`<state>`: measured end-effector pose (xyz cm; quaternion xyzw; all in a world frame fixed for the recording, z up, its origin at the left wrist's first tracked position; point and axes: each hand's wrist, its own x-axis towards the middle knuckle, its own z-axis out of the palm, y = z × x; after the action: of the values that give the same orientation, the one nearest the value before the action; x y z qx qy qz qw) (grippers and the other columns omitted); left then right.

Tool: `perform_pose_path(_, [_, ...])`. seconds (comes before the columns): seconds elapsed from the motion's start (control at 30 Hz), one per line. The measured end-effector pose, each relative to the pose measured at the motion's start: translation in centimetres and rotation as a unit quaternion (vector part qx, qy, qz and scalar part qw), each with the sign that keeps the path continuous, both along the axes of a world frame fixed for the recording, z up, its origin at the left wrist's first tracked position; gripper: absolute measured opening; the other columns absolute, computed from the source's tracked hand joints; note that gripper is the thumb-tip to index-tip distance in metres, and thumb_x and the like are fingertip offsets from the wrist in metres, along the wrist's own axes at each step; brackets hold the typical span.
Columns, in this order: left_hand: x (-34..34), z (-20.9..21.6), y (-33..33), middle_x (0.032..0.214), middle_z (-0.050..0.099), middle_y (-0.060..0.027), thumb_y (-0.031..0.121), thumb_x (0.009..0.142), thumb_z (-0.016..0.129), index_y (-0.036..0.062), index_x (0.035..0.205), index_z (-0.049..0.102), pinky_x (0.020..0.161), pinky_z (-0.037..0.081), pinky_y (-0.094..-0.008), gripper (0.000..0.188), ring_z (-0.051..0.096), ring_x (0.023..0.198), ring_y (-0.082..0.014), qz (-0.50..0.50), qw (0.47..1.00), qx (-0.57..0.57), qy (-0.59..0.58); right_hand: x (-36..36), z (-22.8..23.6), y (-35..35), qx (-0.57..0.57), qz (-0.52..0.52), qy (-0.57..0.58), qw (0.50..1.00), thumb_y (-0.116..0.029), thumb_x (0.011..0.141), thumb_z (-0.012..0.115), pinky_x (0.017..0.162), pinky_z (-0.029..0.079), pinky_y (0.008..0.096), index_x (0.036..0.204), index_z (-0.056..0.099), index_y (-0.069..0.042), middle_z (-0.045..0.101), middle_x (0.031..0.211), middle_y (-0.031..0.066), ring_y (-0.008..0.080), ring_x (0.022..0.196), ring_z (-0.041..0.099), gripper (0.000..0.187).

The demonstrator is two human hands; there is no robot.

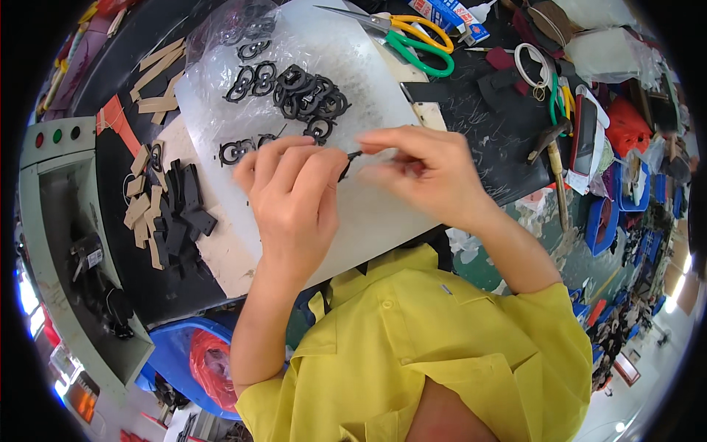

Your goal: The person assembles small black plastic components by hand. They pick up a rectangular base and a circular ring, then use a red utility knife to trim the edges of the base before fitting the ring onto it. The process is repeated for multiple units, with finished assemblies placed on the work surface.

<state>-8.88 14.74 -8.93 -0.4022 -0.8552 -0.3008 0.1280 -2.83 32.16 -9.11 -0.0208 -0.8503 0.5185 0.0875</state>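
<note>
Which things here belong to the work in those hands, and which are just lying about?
Likely in the work:
small black piece between left hand and right hand
black looped pieces
white sheet

Seemingly just lying about:
scissors
hammer
orange-red strip

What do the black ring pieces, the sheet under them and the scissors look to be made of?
Black ring pieces: fairly matte, perhaps leather or plastic; bright spots at some centres suggest metal fittings.
Pale sheet: likely plastic, from its milky, soft sheen.
Scissors: grey blades, probably steel; orange and green handles, probably plastic, from their even, bright colour.
</note>
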Motion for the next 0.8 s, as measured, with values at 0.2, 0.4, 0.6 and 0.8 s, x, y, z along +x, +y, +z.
perform_pose_path(0.2, [1.9,1.2,-0.1,0.081,0.063,-0.0065,-0.002,0.080,0.065,-0.0014,0.094,0.063,0.063,0.052,-0.0245,0.014,0.061,0.076,-0.0131,0.116,0.806,0.342,-0.469,-0.3,0.1,-3.4,-0.245,-0.031,-0.097,0.964,-0.006,0.080,0.065,0.051,0.043,0.0221,0.096,0.066,-0.002,0.062,0.070,0.0025,0.0048,0.057,0.051,0.017])
perform_pose_path(0.4, [3.4,1.7,-3.6,0.078,0.060,-0.0049,-0.001,0.080,0.065,-0.0074,0.102,0.062,0.061,0.054,-0.0232,0.024,0.063,0.068,-0.0130,0.132,0.784,0.288,-0.534,0.9,1.0,-3.5,-0.225,0.038,-0.148,0.962,-0.007,0.080,0.066,0.049,0.037,0.0188,0.089,0.068,-0.001,0.060,0.070,-0.0003,0.0027,0.058,0.049,0.012])
perform_pose_path(0.6, [4.6,2.4,-4.3,0.070,0.058,-0.0017,-0.003,0.078,0.064,-0.0081,0.098,0.063,0.055,0.052,-0.0195,0.020,0.059,0.060,-0.0069,0.160,0.794,0.265,-0.523,2.0,-0.7,-4.4,0.039,0.092,0.125,0.987,-0.010,0.072,0.076,0.045,0.040,0.0224,0.095,0.066,-0.002,0.062,0.079,0.0068,0.0097,0.060,0.056,0.027])
perform_pose_path(0.8, [4.8,2.8,-5.7,0.067,0.057,-0.0014,-0.003,0.077,0.064,-0.0084,0.095,0.064,0.053,0.051,-0.0182,0.018,0.058,0.056,-0.0062,0.187,0.761,0.254,-0.567,2.4,0.2,-5.1,0.124,0.155,0.196,0.960,-0.009,0.066,0.077,0.048,0.048,0.0273,0.093,0.063,-0.001,0.060,0.082,0.0083,0.0184,0.060,0.059,0.031])
